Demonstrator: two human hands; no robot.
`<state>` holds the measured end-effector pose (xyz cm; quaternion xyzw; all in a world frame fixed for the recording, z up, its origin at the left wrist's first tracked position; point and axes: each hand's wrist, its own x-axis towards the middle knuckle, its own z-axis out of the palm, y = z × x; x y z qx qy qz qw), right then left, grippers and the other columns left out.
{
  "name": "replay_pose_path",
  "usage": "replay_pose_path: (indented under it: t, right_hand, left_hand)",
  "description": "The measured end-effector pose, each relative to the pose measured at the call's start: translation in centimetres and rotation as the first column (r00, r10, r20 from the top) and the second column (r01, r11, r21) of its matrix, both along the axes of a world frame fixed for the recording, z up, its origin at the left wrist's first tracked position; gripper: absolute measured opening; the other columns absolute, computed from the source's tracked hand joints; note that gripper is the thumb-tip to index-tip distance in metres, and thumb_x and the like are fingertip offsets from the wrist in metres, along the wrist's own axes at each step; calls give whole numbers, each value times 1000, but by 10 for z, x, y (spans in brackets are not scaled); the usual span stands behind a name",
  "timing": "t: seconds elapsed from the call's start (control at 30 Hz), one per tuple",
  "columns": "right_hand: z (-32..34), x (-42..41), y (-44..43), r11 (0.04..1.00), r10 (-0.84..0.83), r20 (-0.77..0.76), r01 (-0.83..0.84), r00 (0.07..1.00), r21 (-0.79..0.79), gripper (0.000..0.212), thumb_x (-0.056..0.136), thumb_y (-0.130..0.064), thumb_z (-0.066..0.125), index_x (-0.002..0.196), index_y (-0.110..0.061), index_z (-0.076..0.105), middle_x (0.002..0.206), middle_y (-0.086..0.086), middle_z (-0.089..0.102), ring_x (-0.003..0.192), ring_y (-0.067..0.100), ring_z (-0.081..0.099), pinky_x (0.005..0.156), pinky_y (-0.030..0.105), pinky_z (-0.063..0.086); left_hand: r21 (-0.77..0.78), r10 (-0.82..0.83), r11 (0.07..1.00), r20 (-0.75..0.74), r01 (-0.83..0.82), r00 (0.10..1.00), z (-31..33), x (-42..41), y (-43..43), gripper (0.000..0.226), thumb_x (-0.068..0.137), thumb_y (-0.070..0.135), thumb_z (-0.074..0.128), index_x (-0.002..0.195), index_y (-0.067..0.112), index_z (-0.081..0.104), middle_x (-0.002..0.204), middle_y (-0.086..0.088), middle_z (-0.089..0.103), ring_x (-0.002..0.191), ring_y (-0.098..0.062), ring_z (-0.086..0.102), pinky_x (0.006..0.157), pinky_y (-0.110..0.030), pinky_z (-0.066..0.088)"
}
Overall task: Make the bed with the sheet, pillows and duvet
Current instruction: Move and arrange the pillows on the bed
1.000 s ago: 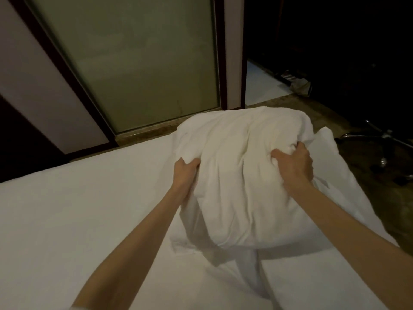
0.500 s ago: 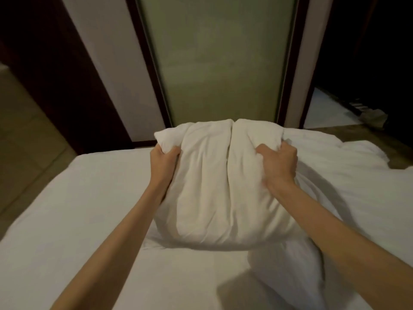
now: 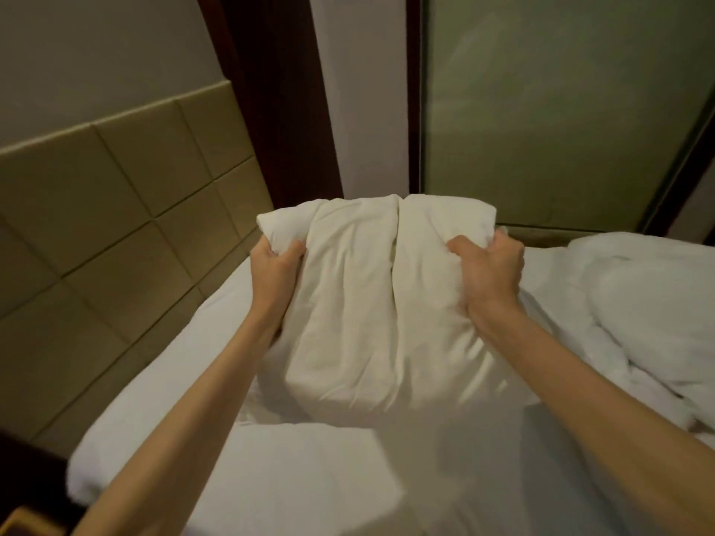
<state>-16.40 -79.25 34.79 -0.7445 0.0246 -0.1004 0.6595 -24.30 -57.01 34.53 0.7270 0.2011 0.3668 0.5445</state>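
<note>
A white pillow (image 3: 371,303) is held up above the bed, creased down its middle. My left hand (image 3: 272,272) grips its upper left corner and my right hand (image 3: 489,272) grips its upper right side, fingers dug into the fabric. Below it the bed is covered with a white sheet (image 3: 301,477). A rumpled white duvet (image 3: 650,315) lies bunched on the right part of the bed. The pillow's lower edge hangs just above the sheet and casts a shadow on it.
A padded tan headboard (image 3: 108,234) runs along the left of the bed. Behind the bed stand a dark wooden post (image 3: 278,110) and a frosted glass panel (image 3: 561,110). A dark bedside surface (image 3: 23,477) shows at the bottom left corner.
I have turned left with the pillow in both hands, carrying it from the foot side toward the headboard end. The headboard has come into view and the duvet now lies to the right.
</note>
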Motion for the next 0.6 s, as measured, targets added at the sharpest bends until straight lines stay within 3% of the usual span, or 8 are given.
replay_pose_path:
  t: [0.1,0.2,0.43,0.6]
  right_hand:
    - [2,-6,37,1000,27,-7,-27,1000,10,19,75,-26,70,88,-15,61,96,5,65,89,26,61,77,33,47]
    - [6,-13,62,999,43,-18,-43,999,18,35,71,-30,70,99,-11,64,103,6,65,92,26,62,81,36,49]
    - [11,-26,85,987,149,1,-149,989,57,34,68,-28,70,98,-12,64,97,3,67,91,24,62,82,36,50]
    - [12,-29,92,977,195,5,-194,981,92,34,65,-29,69,95,-14,65,95,2,68,90,23,63,85,43,53]
  left_hand:
    - [-9,23,1000,22,-22,1000,4,-15,34,6,79,14,58,76,15,54,66,6,54,58,-5,48,55,-27,42]
    - [-52,49,997,21,-48,999,8,-31,55,2,80,14,59,82,13,58,70,5,59,60,-7,52,56,-28,45]
    - [-77,141,988,52,-136,989,8,-68,67,8,83,14,60,91,12,62,80,-1,66,69,-13,60,62,-35,52]
    - [-68,188,981,92,-182,978,15,-79,65,13,85,9,58,97,6,60,78,3,63,57,3,57,52,-17,46]
